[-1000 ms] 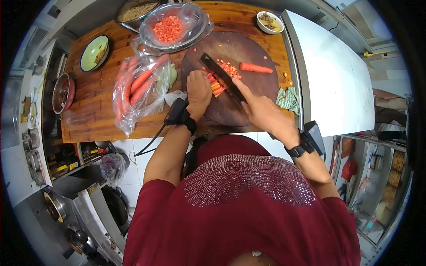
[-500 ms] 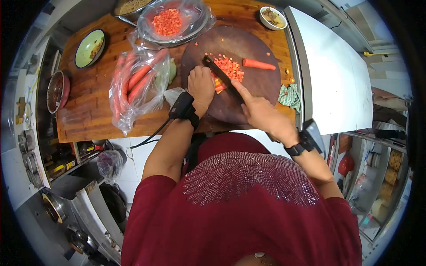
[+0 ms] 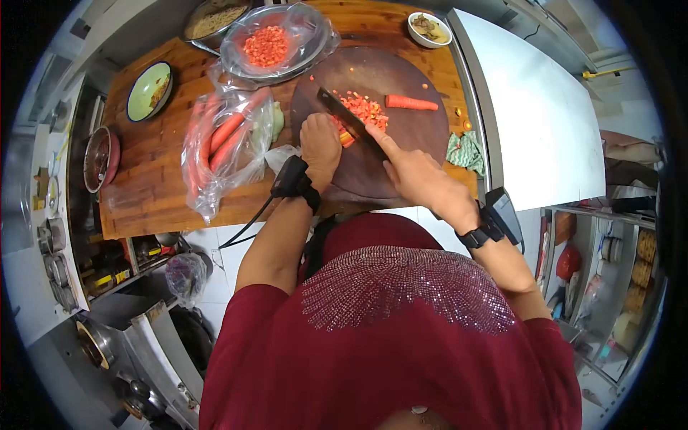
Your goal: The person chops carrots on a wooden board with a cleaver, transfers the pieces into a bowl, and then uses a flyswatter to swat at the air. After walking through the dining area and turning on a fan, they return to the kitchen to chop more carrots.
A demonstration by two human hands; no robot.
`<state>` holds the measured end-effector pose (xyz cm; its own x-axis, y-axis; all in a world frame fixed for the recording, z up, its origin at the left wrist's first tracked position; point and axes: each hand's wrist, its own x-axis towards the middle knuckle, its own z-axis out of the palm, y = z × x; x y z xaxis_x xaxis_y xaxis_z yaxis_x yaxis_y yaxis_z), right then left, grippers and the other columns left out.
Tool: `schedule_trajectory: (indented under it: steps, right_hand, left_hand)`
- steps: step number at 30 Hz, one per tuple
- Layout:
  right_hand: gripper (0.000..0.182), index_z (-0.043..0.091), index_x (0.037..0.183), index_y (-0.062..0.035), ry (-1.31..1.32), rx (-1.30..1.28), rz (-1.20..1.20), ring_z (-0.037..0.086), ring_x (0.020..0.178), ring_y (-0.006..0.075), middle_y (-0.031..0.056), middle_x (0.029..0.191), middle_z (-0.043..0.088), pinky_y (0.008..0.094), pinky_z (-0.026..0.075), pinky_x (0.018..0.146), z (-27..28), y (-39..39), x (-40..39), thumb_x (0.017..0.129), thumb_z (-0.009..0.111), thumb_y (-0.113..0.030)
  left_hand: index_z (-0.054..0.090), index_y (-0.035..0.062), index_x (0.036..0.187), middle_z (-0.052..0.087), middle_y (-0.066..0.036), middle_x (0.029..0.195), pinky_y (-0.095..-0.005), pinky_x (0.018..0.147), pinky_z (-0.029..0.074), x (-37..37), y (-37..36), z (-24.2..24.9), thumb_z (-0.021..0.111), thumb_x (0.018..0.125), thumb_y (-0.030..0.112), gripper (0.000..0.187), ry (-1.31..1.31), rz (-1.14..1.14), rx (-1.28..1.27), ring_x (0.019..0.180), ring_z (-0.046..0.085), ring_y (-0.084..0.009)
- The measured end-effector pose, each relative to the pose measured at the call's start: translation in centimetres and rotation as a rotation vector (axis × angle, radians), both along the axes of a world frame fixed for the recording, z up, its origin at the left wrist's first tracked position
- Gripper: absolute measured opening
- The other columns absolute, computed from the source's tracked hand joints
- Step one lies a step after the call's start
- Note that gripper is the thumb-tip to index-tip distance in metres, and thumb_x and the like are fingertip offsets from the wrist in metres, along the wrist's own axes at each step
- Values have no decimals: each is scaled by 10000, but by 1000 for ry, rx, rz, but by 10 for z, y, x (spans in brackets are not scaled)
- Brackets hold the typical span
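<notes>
At the middle of the round board (image 3: 387, 175), we see a loose heap of diced carrot (image 3: 364, 109), with a short bundle of carrot strips (image 3: 345, 138) at its near left edge, not cut into cubes. The left hand (image 3: 320, 147) is closed, its curled fingers against the strips; the right hand (image 3: 430, 179) grips the knife (image 3: 347, 116), index finger laid along the blade, which slants between the strips and the heap.

By our reading, most of this batch is diced and only the strip ends are left. We also count one undiced length of carrot (image 3: 412, 102) at the board's right. Left of the board, several uncut carrots (image 3: 228, 131) lie in a clear bag (image 3: 251, 166), beside a pale green item we cannot identify. At the far side, a plastic-lined metal dish (image 3: 315, 56) holds a pile of finished cubes (image 3: 265, 47).

Farther out on the wooden table (image 3: 143, 208), we find a green bowl (image 3: 141, 92) and a reddish bowl (image 3: 112, 154) at left, a pot (image 3: 211, 25) at far left, a white bowl (image 3: 431, 41) at far right and a patterned cloth (image 3: 466, 152) near the right edge.
</notes>
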<state>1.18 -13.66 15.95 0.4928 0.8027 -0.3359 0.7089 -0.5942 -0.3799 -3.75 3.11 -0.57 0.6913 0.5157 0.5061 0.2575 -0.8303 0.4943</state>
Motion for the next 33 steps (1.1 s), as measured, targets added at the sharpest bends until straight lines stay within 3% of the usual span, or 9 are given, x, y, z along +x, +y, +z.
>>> schedule_trajectory:
  steps: [5, 9, 12, 14, 15, 18, 22, 28, 33]
  right_hand:
    - [653, 183, 1396, -258, 12, -13, -19, 575, 702, 443, 285, 740, 581, 517, 439, 670, -5, -11, 0, 846, 487, -81]
    - [653, 174, 1399, -227, 32, 65, -44, 577, 699, 434, 287, 732, 575, 506, 444, 663, 4, -21, 8, 848, 490, -74]
    - [667, 175, 1399, -243, 21, 48, -70, 579, 710, 429, 257, 783, 598, 512, 452, 663, 11, -23, 10, 833, 490, -86]
    - [667, 172, 1399, -246, 15, 77, -75, 578, 708, 430, 256, 774, 598, 512, 453, 664, 9, -24, 14, 834, 490, -88]
    - [667, 169, 1398, -249, 8, 110, -84, 577, 706, 432, 255, 766, 598, 511, 455, 664, 8, -24, 15, 835, 490, -89]
    - [665, 172, 1398, -250, 15, 126, -65, 578, 711, 431, 256, 770, 597, 513, 454, 666, 6, -24, 19, 836, 492, -93]
    - [651, 182, 1396, -246, 50, 60, -72, 577, 711, 430, 249, 768, 598, 516, 453, 664, 9, -20, 14, 841, 490, -101]
    - [647, 176, 1400, -259, 48, 51, -36, 582, 706, 422, 241, 771, 602, 518, 452, 652, -1, -15, 9, 846, 484, -124]
    - [652, 182, 1401, -242, 37, -15, -2, 588, 703, 422, 253, 771, 600, 512, 454, 640, 0, -12, 8, 836, 479, -110]
  left_hand:
    - [474, 27, 921, 493, -172, 881, -436, 731, 374, -2, -2, 3, 492, 802, 53, 124, -82, 34, -47, 831, 470, -356]
    - [481, 24, 912, 496, -165, 868, -428, 725, 375, -2, 1, 7, 518, 779, 54, 141, -155, 21, -13, 837, 473, -356]
    - [511, 43, 882, 504, -133, 850, -414, 728, 380, -12, -10, 18, 576, 752, 91, 153, -69, -120, 31, 849, 486, -326]
    - [542, 79, 847, 512, -88, 836, -394, 732, 385, -16, -29, 20, 630, 724, 150, 167, 4, -388, 52, 853, 499, -279]
    - [560, 109, 823, 512, -52, 849, -379, 727, 387, -18, -38, 25, 655, 709, 196, 172, -25, -384, 99, 843, 504, -239]
    - [565, 116, 827, 507, -39, 860, -373, 722, 381, -14, -47, 17, 657, 708, 215, 179, 45, -239, 202, 844, 502, -231]
    - [568, 119, 832, 503, -34, 868, -372, 732, 374, -20, -37, 18, 653, 716, 233, 183, 107, -212, 213, 847, 499, -230]
    - [551, 108, 865, 504, -56, 871, -381, 742, 365, -25, -31, 23, 651, 727, 240, 215, 76, -82, 146, 853, 496, -251]
    - [520, 58, 864, 508, -106, 893, -404, 755, 358, -24, -15, 19, 575, 790, 163, 141, -81, -68, -34, 854, 485, -307]
